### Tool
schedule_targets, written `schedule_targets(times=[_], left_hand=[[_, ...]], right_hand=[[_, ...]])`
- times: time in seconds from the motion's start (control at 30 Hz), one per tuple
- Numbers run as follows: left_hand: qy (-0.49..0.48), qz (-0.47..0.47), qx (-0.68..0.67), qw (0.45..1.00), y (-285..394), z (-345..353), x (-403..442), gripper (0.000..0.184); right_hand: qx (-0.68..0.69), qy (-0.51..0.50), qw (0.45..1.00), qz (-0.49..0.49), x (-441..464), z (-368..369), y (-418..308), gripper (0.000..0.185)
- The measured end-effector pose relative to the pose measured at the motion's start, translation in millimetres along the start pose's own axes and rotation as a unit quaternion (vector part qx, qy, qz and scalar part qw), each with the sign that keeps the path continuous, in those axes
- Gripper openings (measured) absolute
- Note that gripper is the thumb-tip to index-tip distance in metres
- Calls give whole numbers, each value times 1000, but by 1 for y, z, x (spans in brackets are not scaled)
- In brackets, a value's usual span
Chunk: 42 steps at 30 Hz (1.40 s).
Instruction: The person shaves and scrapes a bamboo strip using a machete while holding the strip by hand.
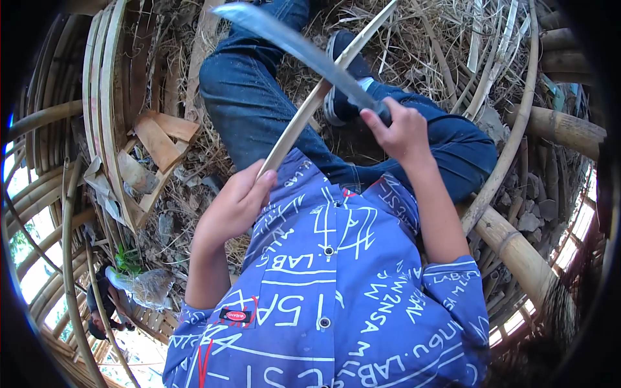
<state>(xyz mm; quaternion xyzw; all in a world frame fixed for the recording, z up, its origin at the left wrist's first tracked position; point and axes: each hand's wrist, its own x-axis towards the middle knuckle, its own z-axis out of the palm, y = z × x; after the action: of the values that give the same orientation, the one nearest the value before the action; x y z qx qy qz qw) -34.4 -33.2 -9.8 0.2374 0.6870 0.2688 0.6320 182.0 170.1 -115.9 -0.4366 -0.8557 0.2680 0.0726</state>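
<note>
Head view: left hand (234, 204) has its grip closed on a long, pale wooden strip (294, 132), right hand (404, 131) on a curved, grey-bladed knife (294, 48) crossing it. Brown wood scraps (155, 141) and thick tan bamboo poles (517, 249) flank blue-trousered legs (249, 107).

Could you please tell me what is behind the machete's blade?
Around its edges, the jeans, a dark sneaker and the straw-strewn ground show behind the blade. Whatever lies directly behind the metal is covered and cannot be seen.
</note>
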Motion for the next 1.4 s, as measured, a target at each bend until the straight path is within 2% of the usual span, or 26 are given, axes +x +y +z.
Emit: schedule_targets(times=[0.07,0.13,0.3,0.4,0.63,0.73,0.87,1.1,1.2,1.27,1.4], left_hand=[[4,-10,-9,1000,-6,-6,-1,23],[24,4,-18,1000,-11,-6,0,25],[9,-48,-104,993,-6,-19,-6,25],[16,-66,-97,993,-11,-24,-4,26],[14,-68,-119,990,-22,-26,-3,27],[16,-43,-102,994,-23,-25,-3,27],[16,-52,-88,995,-22,-33,-2,28],[7,-27,-86,996,-31,-38,6,27],[-11,-15,-71,997,-27,-36,16,26],[-38,-45,-28,998,-10,-24,22,28],[-15,43,-16,999,-26,-8,33,28]], right_hand=[[24,12,1000,-3,19,2,20,58],[-44,18,998,-37,27,-2,28,58],[-52,27,996,-61,31,-5,28,59],[-48,32,996,-63,28,-4,23,57],[-63,17,997,-48,10,-7,33,53],[-49,25,998,-29,0,-12,33,55],[-47,-11,999,-2,-12,-17,43,54],[53,-41,996,65,-36,-18,25,50],[48,-28,998,20,-43,-8,13,49],[40,-28,998,-33,-42,0,0,50],[35,-28,997,-68,-28,3,-22,46]])
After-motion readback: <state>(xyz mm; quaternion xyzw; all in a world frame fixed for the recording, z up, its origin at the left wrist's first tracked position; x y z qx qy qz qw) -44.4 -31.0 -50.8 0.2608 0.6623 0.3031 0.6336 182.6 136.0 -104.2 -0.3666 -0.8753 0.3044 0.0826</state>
